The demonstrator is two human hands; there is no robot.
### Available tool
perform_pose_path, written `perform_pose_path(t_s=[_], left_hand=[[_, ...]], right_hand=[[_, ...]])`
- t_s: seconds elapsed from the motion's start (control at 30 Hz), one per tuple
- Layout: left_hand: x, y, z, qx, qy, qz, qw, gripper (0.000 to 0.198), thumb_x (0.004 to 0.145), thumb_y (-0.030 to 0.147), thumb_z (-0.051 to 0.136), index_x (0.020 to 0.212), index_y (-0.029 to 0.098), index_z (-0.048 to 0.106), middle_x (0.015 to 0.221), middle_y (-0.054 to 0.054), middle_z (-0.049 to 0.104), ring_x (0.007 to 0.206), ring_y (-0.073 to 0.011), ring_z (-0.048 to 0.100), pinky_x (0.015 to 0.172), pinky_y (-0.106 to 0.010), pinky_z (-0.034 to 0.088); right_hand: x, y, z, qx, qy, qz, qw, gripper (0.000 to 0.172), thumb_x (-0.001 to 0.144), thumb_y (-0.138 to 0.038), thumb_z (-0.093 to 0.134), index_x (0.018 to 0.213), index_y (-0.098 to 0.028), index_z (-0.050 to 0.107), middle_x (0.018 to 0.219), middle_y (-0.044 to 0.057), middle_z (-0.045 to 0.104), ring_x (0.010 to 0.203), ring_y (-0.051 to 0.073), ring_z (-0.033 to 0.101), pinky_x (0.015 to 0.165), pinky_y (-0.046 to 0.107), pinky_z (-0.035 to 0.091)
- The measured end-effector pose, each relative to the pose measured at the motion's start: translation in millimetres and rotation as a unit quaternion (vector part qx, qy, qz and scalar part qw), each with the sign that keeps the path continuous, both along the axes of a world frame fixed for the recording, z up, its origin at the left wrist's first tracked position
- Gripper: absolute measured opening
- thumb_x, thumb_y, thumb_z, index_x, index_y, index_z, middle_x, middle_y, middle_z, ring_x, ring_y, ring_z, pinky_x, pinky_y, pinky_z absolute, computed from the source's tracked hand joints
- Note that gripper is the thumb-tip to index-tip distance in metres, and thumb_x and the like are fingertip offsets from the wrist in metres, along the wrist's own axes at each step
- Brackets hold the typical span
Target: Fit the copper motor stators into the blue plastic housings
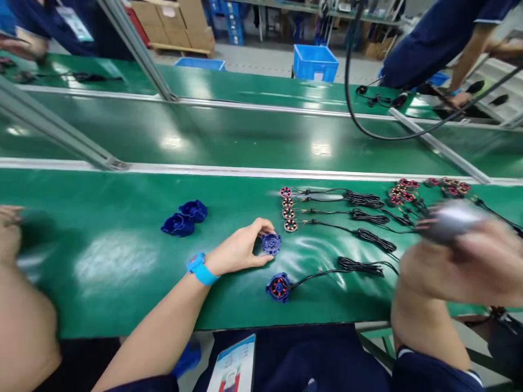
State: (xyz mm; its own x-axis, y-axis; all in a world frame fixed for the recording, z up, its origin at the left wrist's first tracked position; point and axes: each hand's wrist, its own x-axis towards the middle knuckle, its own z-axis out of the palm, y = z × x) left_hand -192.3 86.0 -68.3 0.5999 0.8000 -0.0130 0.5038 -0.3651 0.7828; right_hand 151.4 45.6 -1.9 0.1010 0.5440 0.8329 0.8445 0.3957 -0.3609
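Observation:
My left hand [241, 247] holds a round dark-blue plastic housing [271, 244] at the table surface, thumb and fingers on its rim. Just in front of it lies a similar blue housing [279, 287] fitted with a red-and-black motor stator, its black cable running right to a coiled bundle [359, 265]. Raised at the right, my right hand [469, 267] is smeared by motion. It grips a grey, rounded, shiny object [453, 218] whose kind I cannot make out. Beyond my left hand, several copper-wound stators [288, 213] stand in a column, with black cables beside them.
More blue housings [184, 218] lie to the left on the green table [122, 294]. Piled stators [402, 191] sit at the back right. A neighbour's hand [8, 231] rests at the left edge. Metal rails [204, 170] cross behind, and a black cable [349, 92] hangs in a loop.

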Motion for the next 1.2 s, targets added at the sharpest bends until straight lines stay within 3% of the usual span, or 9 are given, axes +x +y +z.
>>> perform_pose_path(t_s=[0.03,0.13,0.2,0.3,0.57,0.67,0.77,0.93,1.2], left_hand=[[1,-1,-1.2,-0.006,-0.017,-0.008,1.0,0.053,0.075,0.028,0.071,0.119,0.022,0.043,0.118,-0.008,0.065,0.109,-0.0218,0.065,0.098,-0.036,0.051],[5,-2,-5.1,-0.019,-0.056,-0.04,0.997,0.061,0.074,0.023,0.071,0.125,0.022,0.037,0.121,-0.008,0.065,0.112,-0.0226,0.065,0.099,-0.037,0.05],[7,-2,-7.3,-0.019,-0.066,-0.053,0.996,0.063,0.074,0.02,0.07,0.127,0.023,0.036,0.121,-0.007,0.065,0.112,-0.0227,0.065,0.098,-0.036,0.05],[9,-3,-9.3,-0.014,-0.067,-0.057,0.996,0.067,0.073,0.018,0.07,0.129,0.023,0.034,0.121,-0.008,0.065,0.112,-0.0235,0.065,0.096,-0.036,0.049],[10,-6,-13.6,-0.007,-0.063,-0.052,0.997,0.067,0.074,0.02,0.071,0.131,0.023,0.036,0.122,-0.008,0.066,0.115,-0.0257,0.064,0.097,-0.038,0.049],[9,-4,-13.0,-0.016,-0.084,-0.05,0.995,0.063,0.075,0.024,0.076,0.128,0.022,0.042,0.123,-0.009,0.065,0.114,-0.0252,0.064,0.098,-0.038,0.05],[5,2,-11.4,-0.055,-0.133,-0.049,0.988,0.058,0.075,0.039,0.083,0.121,0.021,0.052,0.121,-0.008,0.066,0.111,-0.0239,0.065,0.098,-0.037,0.051],[-3,13,-14.7,-0.184,-0.179,-0.05,0.965,0.03,0.098,0.042,0.055,0.113,0.018,0.065,0.113,-0.007,0.07,0.104,-0.0188,0.066,0.093,-0.033,0.051],[6,11,-22.8,-0.235,-0.224,-0.006,0.946,0.032,0.091,0.043,0.067,0.101,0.013,0.065,0.093,-0.006,0.069,0.085,-0.0153,0.064,0.08,-0.029,0.051]], right_hand=[[-21,-2,-4.6,0.01,-0.038,0.05,0.998,0.03,0.095,-0.052,0.057,0.123,-0.044,0.061,0.116,0.005,0.07,0.092,0.025,0.07,0.075,0.046,0.059],[-67,4,-21.5,-0.012,-0.163,0.237,0.958,0.036,0.087,-0.02,0.073,0.119,-0.035,0.068,0.118,0.005,0.073,0.077,0.018,0.071,0.06,0.033,0.055],[-82,13,-34.6,-0.049,-0.197,0.314,0.928,0.027,0.089,-0.017,0.07,0.114,-0.028,0.071,0.116,0.006,0.074,0.07,0.014,0.07,0.057,0.029,0.053],[-93,25,-51.6,-0.107,-0.228,0.364,0.897,0.014,0.094,-0.02,0.065,0.104,-0.022,0.074,0.113,0.006,0.075,0.073,0.013,0.07,0.061,0.028,0.054],[-95,23,-56.0,-0.168,-0.252,0.385,0.872,0.014,0.095,-0.021,0.064,0.106,-0.02,0.074,0.116,0.006,0.074,0.072,0.012,0.07,0.066,0.027,0.056],[-96,23,-57.1,-0.174,-0.244,0.387,0.872,0.014,0.095,-0.019,0.063,0.104,-0.017,0.073,0.111,0.007,0.075,0.084,0.014,0.073,0.07,0.027,0.056],[-97,23,-60.7,-0.176,-0.233,0.392,0.872,0.015,0.098,-0.021,0.059,0.103,-0.018,0.073,0.106,0.005,0.077,0.098,0.015,0.073,0.076,0.026,0.057],[-97,22,-65.3,-0.173,-0.212,0.387,0.881,0.013,0.097,-0.025,0.062,0.104,-0.02,0.072,0.106,0.004,0.077,0.093,0.013,0.074,0.075,0.024,0.057],[-99,21,-63.8,-0.169,-0.209,0.383,0.884,0.013,0.097,-0.026,0.062,0.1,-0.021,0.074,0.106,0.002,0.077,0.086,0.012,0.074,0.073,0.024,0.057]])
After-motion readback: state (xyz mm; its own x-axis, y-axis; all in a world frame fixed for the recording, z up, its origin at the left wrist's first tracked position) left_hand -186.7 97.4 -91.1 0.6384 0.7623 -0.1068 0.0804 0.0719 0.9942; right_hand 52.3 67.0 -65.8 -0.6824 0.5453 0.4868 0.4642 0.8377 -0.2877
